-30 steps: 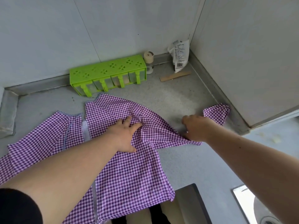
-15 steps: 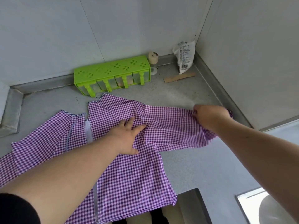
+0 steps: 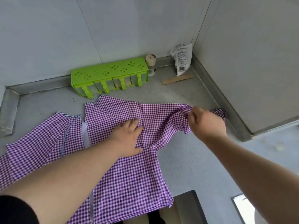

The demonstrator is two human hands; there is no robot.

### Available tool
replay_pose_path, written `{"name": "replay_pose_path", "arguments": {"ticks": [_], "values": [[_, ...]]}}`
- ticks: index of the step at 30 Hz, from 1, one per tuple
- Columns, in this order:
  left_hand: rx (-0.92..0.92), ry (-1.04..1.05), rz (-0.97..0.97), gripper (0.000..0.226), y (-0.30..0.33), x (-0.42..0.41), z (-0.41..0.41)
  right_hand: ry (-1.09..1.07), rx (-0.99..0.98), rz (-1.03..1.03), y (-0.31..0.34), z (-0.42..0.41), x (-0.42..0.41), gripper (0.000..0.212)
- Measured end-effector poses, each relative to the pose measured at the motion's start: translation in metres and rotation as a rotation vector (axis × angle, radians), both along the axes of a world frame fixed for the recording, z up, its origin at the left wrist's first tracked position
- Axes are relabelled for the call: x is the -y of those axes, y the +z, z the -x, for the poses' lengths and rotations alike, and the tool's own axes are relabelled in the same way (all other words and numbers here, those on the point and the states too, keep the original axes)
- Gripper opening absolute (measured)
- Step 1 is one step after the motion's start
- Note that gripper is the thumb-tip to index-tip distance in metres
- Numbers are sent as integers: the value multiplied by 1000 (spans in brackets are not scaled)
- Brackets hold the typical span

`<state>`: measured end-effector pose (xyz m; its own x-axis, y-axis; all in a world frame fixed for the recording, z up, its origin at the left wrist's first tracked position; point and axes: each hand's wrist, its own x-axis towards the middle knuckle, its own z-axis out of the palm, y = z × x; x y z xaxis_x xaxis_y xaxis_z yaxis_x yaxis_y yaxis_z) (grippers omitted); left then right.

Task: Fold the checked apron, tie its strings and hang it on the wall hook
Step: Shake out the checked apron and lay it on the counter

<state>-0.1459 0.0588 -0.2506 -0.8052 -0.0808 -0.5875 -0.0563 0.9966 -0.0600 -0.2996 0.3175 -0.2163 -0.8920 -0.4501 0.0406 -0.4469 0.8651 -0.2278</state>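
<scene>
Purple-checked apron (image 3: 113,167) lies spread on the grey worktop (image 3: 186,159). Left hand (image 3: 127,139) presses flat on its middle, fingers straight; right hand (image 3: 205,122) pinches the bunched side flap just right of it, lifted. To fold cleanly, draw that flap taut and lay it over the pinned middle, edges matched.

We count one apron (image 3: 129,175) on the counter (image 3: 186,159) and two hands on it, the left hand (image 3: 127,139) and the right hand (image 3: 205,122). Along the back wall we see one green rack (image 3: 110,73) with four compartments, one small jar (image 3: 151,62), one bag (image 3: 182,59) and one wooden stick (image 3: 177,79). At the near edge we make out one dark panel (image 3: 187,207) and one white-framed thing (image 3: 241,207).
</scene>
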Motion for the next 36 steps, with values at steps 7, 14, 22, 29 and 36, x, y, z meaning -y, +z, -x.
{"name": "replay_pose_path", "arguments": {"ticks": [7,14,22,29,36], "values": [[37,-191,-91,100,0,-27,16,-816,651,432,-51,2,-33,86],[109,-177,-59,71,-3,-41,23,-1220,847,1103,-43,25,-24,51],[102,-140,-35,64,-7,-49,26,-996,860,1709,6,30,-21,23],[102,-130,-31,65,-7,-51,28,-1076,1255,1981,-3,8,-10,34],[109,-117,-41,68,-8,-51,27,-892,1206,1345,-16,-10,4,24]]}}
